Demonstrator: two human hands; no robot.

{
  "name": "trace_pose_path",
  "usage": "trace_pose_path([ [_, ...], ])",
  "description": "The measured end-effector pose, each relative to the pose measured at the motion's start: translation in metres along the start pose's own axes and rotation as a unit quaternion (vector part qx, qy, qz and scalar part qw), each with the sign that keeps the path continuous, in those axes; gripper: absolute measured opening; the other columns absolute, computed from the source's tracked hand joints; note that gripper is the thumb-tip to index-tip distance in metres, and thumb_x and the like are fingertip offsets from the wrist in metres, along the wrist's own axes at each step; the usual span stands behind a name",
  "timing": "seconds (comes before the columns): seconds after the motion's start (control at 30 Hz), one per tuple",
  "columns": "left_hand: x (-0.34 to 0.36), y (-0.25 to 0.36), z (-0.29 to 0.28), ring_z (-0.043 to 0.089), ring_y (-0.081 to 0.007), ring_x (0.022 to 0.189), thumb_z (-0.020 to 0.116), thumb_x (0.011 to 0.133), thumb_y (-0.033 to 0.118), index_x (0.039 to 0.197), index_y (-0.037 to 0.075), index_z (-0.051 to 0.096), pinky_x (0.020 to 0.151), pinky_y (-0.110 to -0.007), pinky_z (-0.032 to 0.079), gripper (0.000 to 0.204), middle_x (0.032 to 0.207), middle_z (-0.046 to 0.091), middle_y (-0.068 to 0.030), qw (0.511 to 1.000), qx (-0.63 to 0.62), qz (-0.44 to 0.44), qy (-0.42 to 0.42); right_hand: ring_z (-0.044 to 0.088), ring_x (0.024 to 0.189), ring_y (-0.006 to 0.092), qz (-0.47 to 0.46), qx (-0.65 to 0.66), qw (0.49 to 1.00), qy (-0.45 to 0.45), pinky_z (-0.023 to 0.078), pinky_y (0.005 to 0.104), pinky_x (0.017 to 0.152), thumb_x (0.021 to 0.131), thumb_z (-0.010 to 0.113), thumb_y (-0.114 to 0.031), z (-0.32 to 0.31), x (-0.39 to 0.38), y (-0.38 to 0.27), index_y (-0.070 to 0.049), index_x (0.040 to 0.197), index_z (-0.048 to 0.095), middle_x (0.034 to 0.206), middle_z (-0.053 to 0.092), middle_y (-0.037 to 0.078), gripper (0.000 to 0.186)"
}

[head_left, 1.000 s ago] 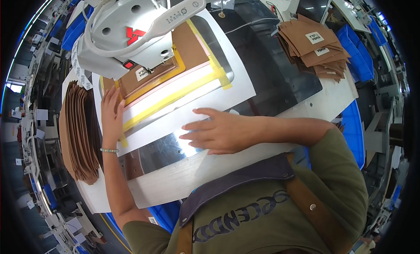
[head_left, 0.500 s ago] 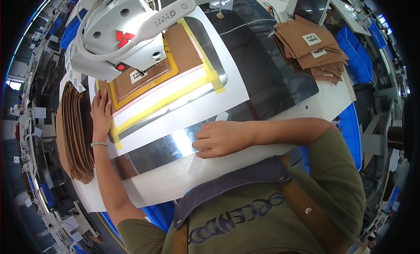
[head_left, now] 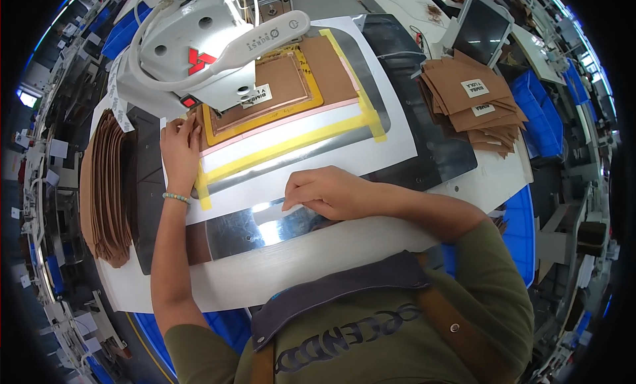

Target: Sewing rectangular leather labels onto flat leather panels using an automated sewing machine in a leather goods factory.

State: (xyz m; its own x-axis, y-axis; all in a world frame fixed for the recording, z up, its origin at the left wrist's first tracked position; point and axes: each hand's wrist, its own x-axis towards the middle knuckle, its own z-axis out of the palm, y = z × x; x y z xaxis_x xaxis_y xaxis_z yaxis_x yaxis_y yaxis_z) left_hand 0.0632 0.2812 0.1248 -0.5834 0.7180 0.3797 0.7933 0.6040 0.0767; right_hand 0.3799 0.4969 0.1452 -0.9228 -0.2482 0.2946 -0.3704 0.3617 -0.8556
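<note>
White template sheet [head_left: 371, 155], both hands pressing edges

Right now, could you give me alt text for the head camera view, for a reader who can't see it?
A person's left hand and right hand press on a white template with yellow tape, holding brown pieces under a white sewing machine. Stacks of brown pieces lie at both sides.

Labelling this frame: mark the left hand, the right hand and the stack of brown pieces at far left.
left hand [head_left: 179, 145], head view, back of the hand.
right hand [head_left: 324, 193], head view, knuckles.
stack of brown pieces [head_left: 106, 185], head view, middle of the top piece.
</note>
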Motion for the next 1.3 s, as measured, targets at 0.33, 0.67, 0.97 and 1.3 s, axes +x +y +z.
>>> trace_pose_path([
  [0.33, 0.021, 0.059, 0.02, 0.075, -0.032, 0.088, 0.067, 0.102, 0.014, 0.138, 0.001, 0.065, 0.085, -0.039, 0.056, 0.038, 0.103, 0.078, -0.0217, 0.948, -0.298, -0.115, -0.004, 0.071, 0.101, 0.0274, 0.015, -0.02, 0.998, 0.054, 0.055, 0.0367, 0.086, 0.093, 0.064, 0.003, -0.004, -0.001, 0.009, -0.003, 0.111, 0.077, 0.111, 0.072, 0.01, 0.023],
  [0.67, 0.019, 0.031, 0.009, 0.042, -0.0038, 0.06, 0.063, 0.101, 0.004, 0.139, 0.003, 0.064, 0.057, -0.026, 0.034, 0.038, 0.068, 0.053, 0.0027, 0.903, -0.412, -0.077, -0.098, 0.072, 0.098, 0.0304, 0.012, -0.014, 0.997, 0.076, 0.056, 0.0385, 0.086, 0.094, 0.065, 0.0, -0.003, 0.006, 0.006, -0.003, 0.103, 0.079, 0.105, 0.075, 0.011, 0.017],
  [0.97, -0.078, -0.074, -0.133, 0.059, -0.0032, 0.08, 0.063, 0.1, 0.0, 0.155, 0.001, 0.056, 0.07, -0.022, 0.048, 0.055, 0.1, 0.069, 0.0015, 0.826, -0.425, -0.213, -0.303, 0.071, 0.095, 0.0258, 0.047, 0.037, 0.996, 0.06, 0.055, 0.0342, 0.083, 0.089, 0.058, 0.007, -0.006, 0.003, 0.005, -0.001, 0.106, 0.078, 0.107, 0.074, 0.011, 0.027],
  [1.3, -0.127, -0.099, -0.08, 0.069, -0.0131, 0.116, 0.069, 0.103, 0.004, 0.139, -0.002, 0.07, 0.101, -0.026, 0.053, 0.037, 0.129, 0.075, -0.007, 0.848, -0.412, -0.333, -0.015, 0.07, 0.096, 0.0233, 0.069, 0.045, 0.996, 0.023, 0.054, 0.0338, 0.086, 0.095, 0.068, -0.004, -0.009, 0.014, -0.005, 0.0, 0.107, 0.079, 0.105, 0.075, 0.011, 0.017],
])
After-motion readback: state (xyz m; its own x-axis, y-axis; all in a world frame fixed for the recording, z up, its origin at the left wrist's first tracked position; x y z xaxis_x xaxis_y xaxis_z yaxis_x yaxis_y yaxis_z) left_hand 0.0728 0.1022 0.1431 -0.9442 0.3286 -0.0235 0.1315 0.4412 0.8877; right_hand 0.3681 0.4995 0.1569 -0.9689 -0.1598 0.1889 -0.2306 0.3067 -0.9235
